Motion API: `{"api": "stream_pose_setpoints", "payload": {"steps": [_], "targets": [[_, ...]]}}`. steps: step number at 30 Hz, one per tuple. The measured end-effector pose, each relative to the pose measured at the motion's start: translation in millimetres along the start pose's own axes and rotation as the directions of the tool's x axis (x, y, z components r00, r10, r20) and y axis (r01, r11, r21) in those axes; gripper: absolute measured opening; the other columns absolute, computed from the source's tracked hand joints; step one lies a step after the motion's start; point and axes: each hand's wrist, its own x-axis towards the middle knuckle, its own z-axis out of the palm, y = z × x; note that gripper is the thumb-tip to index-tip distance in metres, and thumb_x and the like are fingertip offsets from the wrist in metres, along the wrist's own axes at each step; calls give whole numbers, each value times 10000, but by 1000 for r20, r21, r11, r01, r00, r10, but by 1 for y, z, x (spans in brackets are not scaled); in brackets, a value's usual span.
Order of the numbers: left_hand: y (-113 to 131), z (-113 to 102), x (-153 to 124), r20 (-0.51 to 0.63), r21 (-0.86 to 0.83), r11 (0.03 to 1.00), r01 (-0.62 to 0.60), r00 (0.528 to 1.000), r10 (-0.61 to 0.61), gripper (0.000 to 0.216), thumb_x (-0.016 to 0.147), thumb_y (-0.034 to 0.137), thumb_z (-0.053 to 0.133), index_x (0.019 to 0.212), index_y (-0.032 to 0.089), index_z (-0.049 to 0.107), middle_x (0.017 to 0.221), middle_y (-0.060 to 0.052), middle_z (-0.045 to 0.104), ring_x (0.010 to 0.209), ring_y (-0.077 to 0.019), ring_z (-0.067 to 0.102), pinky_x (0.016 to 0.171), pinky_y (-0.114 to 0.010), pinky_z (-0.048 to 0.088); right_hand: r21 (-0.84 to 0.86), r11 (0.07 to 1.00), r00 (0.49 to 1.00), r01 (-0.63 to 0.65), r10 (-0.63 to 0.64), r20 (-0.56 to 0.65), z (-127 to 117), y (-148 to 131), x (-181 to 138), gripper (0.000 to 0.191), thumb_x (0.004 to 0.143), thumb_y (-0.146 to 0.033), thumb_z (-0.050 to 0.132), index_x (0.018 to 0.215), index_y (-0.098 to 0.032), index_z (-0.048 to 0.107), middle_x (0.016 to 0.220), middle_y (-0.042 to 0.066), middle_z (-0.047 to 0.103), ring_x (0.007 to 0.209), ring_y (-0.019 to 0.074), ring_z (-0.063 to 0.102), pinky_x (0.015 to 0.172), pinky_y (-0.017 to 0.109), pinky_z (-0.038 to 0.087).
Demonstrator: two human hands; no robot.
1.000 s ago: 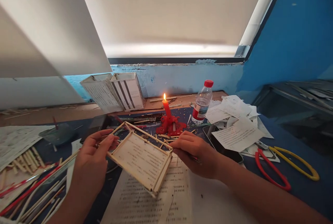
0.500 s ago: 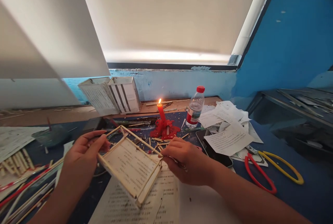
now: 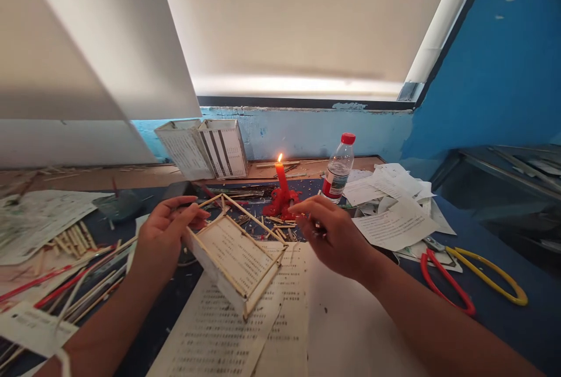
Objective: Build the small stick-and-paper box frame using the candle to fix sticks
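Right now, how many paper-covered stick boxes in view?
3. One box in the left hand, over the printed sheets; two boxes side by side at the back wall, left of the candle. Clutter may hide more.

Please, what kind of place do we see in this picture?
Probably a craft table beside a window with a blind, at home or in a small workshop. The left hand holds a box of sticks and printed paper; a lit candle, scissors and loose sticks are around it.
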Motion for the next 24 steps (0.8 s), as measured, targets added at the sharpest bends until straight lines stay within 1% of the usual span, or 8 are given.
{"api": "stream_pose_setpoints", "payload": {"steps": [2, 4, 9, 11, 14, 16, 20, 24], "targets": [[0, -1, -2, 56, -37, 999, -19, 998, 21, 485, 707, 444, 868, 1075, 215, 651, 813, -10, 780, 748, -176, 672, 702, -267, 529, 23, 1000, 989, -7, 4, 149, 6, -3, -4, 255, 1004, -267, 650, 1255, -237, 690, 1162, 82, 693, 738, 130, 647, 709, 293, 579], [1, -1, -4, 106, -71, 997, -34, 993, 41, 497, 727, 444, 864, 1110, 213, 647, 848, -24, 797, 777, -182, 683, 721, -273, 536, 8, 1000, 970, -15, 13, 243, 11, -4, -7, 308, 980, -342, 699, 1272, -246, 701, 1175, 81, 702, 688, 117, 635, 673, 285, 571], [6, -1, -8, 192, -140, 989, -44, 979, 70, 464, 754, 377, 821, 1150, 209, 646, 980, -63, 821, 841, -208, 699, 713, -288, 538, -60, 992, 971, -112, 122, 206, 9, 1, -5, 283, 976, -252, 650, 1248, -237, 724, 916, 25, 743, 658, 130, 629, 666, 283, 530], [9, -2, -8, 209, -152, 987, -43, 975, 74, 445, 733, 315, 794, 1137, 193, 656, 965, -70, 825, 846, -221, 706, 691, -285, 528, -71, 983, 961, -172, 183, 205, 5, 3, -3, 266, 961, -203, 627, 1200, -221, 741, 830, 9, 732, 625, 128, 617, 608, 263, 495], [10, -3, -6, 197, -158, 986, -53, 977, 84, 387, 718, 257, 750, 1092, 191, 672, 903, -55, 823, 846, -223, 705, 674, -274, 509, -90, 973, 952, -213, 227, 204, 1, 4, -2, 286, 915, -154, 633, 1166, -217, 756, 796, 2, 726, 607, 127, 604, 563, 250, 460], [7, -4, -3, 168, -153, 986, -73, 981, 98, 362, 715, 232, 767, 1065, 211, 680, 901, -27, 809, 843, -204, 692, 695, -266, 508, -104, 973, 954, -205, 222, 200, 0, 3, -2, 284, 903, -150, 636, 1147, -219, 764, 787, 3, 724, 603, 130, 589, 550, 252, 447], [-3, -5, 3, 94, -95, 990, -104, 989, 113, 356, 670, 237, 848, 996, 228, 705, 906, 5, 759, 869, -188, 670, 774, -263, 519, -108, 981, 957, -161, 182, 226, 2, -2, -4, 141, 917, -178, 644, 972, -208, 770, 763, 10, 710, 615, 136, 574, 562, 265, 445], [-11, -2, 5, 72, -40, 999, -24, 997, 27, 334, 742, 398, 847, 982, 207, 713, 999, -23, 751, 955, -190, 681, 865, -273, 524, -58, 987, 948, -148, 158, 275, 6, -8, -6, 101, 954, -261, 670, 954, -210, 758, 791, 12, 723, 649, 136, 608, 594, 262, 475]]}}
